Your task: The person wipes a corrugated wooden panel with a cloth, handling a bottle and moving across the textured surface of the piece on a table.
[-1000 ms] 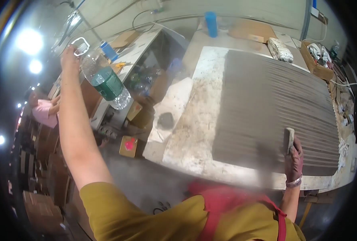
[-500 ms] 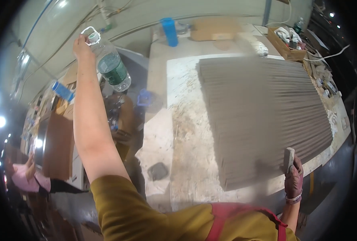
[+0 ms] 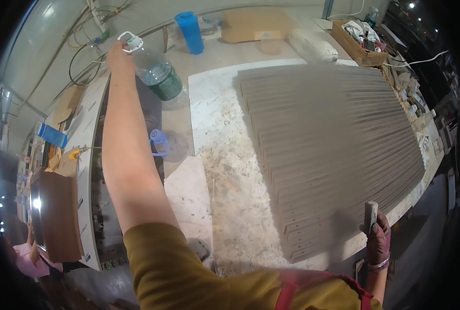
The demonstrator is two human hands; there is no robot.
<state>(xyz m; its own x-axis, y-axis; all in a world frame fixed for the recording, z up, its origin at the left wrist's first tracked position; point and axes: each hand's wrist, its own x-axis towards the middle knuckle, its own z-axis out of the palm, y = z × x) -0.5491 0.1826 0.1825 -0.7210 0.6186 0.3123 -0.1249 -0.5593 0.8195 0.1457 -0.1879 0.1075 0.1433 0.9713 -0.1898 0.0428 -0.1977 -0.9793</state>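
At the far left, my left hand (image 3: 119, 58) is closed on the white carrying loop by the neck of a large clear water bottle (image 3: 164, 81). The bottle has a green label and tilts over the table's far left corner; whether its base touches the table I cannot tell. At the lower right, my right hand (image 3: 379, 244), in a dark reddish glove, grips a small grey rectangular block (image 3: 371, 215), held upright beside the near right corner of a stack of grey-brown strips or panels (image 3: 338, 155). The middle of that stack is blurred.
A blue tumbler (image 3: 190, 34) stands at the back. Another clear jug with a purple handle (image 3: 160, 142) is by the table's left edge. An open carton (image 3: 356, 47) of odds and ends sits far right. Someone in pink (image 3: 31, 259) is at lower left.
My view has shifted left. The bottle has moved right relative to the table, from beyond its left edge to over its far left corner. My right hand still holds the block.
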